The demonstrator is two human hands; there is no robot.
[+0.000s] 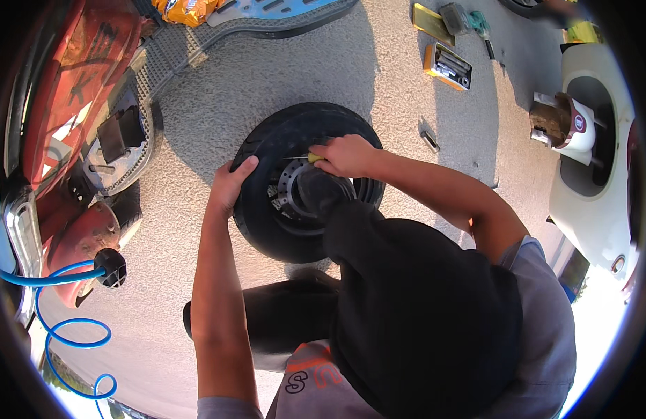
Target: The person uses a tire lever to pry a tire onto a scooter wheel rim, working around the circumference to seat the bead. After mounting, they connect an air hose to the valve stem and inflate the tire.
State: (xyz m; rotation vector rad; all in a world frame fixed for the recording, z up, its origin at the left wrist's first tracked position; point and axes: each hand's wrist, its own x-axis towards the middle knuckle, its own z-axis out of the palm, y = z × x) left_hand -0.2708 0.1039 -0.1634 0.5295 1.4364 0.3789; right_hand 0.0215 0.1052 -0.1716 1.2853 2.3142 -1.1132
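A black motorcycle-type tyre on a wheel lies flat on the rough paved ground in front of me. A pale brake disc with holes shows at its middle, partly covered by dark cloth. My left hand grips the tyre's left side, thumb over the sidewall and fingers down along the tread. At the upper inner edge of the tyre, my right hand is closed around a small yellow-handled tool. A thin pale shaft seems to run left from it, across the rim; its tip is hard to make out.
An orange case of sockets and a yellow tray lie at the upper right, with a small metal piece nearer. Red scooter panels and a coiled blue hose are at left. A white scooter body stands right.
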